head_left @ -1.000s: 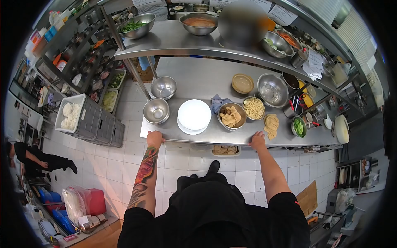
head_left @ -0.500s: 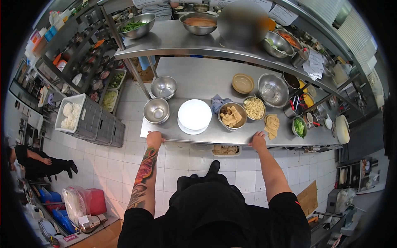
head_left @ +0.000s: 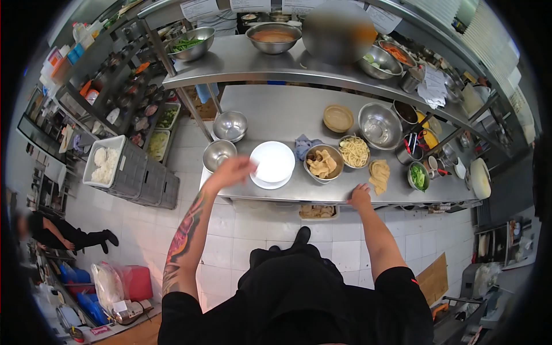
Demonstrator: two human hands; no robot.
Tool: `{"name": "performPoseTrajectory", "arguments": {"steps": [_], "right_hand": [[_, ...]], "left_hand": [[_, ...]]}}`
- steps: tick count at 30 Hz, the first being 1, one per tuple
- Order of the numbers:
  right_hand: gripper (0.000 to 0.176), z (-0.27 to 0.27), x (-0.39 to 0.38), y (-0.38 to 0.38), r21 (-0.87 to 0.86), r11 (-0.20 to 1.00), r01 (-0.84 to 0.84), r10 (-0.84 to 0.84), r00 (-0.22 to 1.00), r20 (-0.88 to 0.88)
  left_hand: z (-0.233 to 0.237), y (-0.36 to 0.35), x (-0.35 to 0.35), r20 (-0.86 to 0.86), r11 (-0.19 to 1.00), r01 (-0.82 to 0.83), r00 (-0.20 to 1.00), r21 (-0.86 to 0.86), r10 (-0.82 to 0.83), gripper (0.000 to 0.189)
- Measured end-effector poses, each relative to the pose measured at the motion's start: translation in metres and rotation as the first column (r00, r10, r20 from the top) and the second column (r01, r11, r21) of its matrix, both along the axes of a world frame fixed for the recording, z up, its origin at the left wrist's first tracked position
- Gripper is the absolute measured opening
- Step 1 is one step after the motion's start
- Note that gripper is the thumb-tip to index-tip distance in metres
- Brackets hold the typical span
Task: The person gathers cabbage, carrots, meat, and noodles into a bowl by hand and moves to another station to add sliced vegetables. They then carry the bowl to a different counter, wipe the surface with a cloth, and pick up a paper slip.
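Note:
My left hand [head_left: 234, 170] is lifted over the steel counter [head_left: 287, 115], blurred, fingers apart, reaching the left rim of a stack of white plates [head_left: 272, 164]. It holds nothing. An empty steel bowl [head_left: 218, 153] sits just left of it. My right hand [head_left: 360, 196] rests on the counter's front edge, below a pile of flat noodles [head_left: 378, 174]. A bowl of fried pieces [head_left: 323, 162] and a bowl of noodles [head_left: 353, 152] stand between the plates and that pile.
A second empty bowl [head_left: 230, 125], a tan lidded tub [head_left: 337, 118], a big steel bowl [head_left: 379, 125] and a cup of greens [head_left: 417, 176] share the counter. Bowls line the upper shelf [head_left: 241, 60]. Grey crates [head_left: 138, 175] stand left; a person [head_left: 63, 233] crouches far left.
My left hand left the counter's front edge and rose right toward the white plates. The right hand stayed put. The person at far left shifted slightly.

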State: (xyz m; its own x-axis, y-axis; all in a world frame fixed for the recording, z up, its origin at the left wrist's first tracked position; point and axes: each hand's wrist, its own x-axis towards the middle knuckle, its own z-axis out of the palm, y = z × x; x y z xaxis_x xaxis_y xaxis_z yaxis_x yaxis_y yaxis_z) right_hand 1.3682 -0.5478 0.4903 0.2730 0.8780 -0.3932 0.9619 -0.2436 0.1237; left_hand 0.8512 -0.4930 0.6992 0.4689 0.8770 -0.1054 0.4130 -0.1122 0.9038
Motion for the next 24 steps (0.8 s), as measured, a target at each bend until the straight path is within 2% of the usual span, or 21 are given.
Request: {"name": "performPoseTrajectory", "arguments": {"steps": [1,2,3,4,6,8,11,15,19,21,22,24], "right_hand": [[0.115,-0.002,-0.001,-0.001,-0.002,1.000,0.000,0.000,1.000,-0.004],[0.116,-0.002,-0.001,-0.002,-0.008,1.000,0.004,-0.004,1.000,0.002],[0.117,-0.001,0.001,-0.001,-0.013,1.000,0.009,-0.009,1.000,0.010],[0.117,-0.001,0.002,-0.001,-0.008,1.000,0.011,-0.010,1.000,0.015],[0.118,-0.006,0.003,-0.004,0.038,0.997,0.064,-0.062,0.997,-0.049],[0.117,-0.007,0.003,-0.007,0.049,0.997,0.054,-0.052,0.998,-0.041],[0.115,-0.007,0.002,-0.009,0.063,0.997,0.052,-0.049,0.998,-0.046],[0.114,-0.009,0.004,-0.015,0.105,0.993,0.061,-0.053,0.996,-0.077],[0.115,0.001,-0.002,-0.011,0.059,0.996,0.071,-0.068,0.996,-0.065],[0.116,0.004,-0.004,-0.011,0.043,0.996,0.077,-0.075,0.996,-0.043],[0.116,0.005,-0.005,-0.012,0.043,0.996,0.076,-0.074,0.996,-0.045],[0.116,0.007,-0.006,-0.010,0.031,0.996,0.087,-0.086,0.996,-0.039]], "left_hand": [[0.040,0.014,0.021,0.079,0.989,-0.035,0.997,0.147,0.024,0.025],[0.090,0.020,0.043,0.190,0.984,-0.081,0.980,0.157,0.050,0.027],[0.129,0.034,0.054,0.279,0.977,-0.059,0.960,0.206,-0.001,0.031],[0.161,0.046,0.071,0.473,0.957,-0.062,0.877,0.283,-0.082,0.039],[0.214,0.075,0.094,0.547,0.932,-0.118,0.831,0.344,-0.097,0.050],[0.240,0.109,0.111,0.614,0.919,-0.132,0.778,0.372,-0.137,0.057],[0.260,0.135,0.118,0.626,0.951,-0.113,0.773,0.287,-0.098,0.059],[0.262,0.134,0.123,0.548,0.907,-0.260,0.836,0.330,0.040,0.055],[0.259,0.136,0.115,0.613,0.857,-0.336,0.790,0.390,0.030,0.050],[0.259,0.134,0.112,0.612,0.882,-0.283,0.791,0.376,-0.006,0.038],[0.259,0.131,0.113,0.610,0.882,-0.283,0.792,0.376,-0.006,0.038],[0.258,0.124,0.118,0.631,0.831,-0.356,0.775,0.427,0.008,0.029]]}}
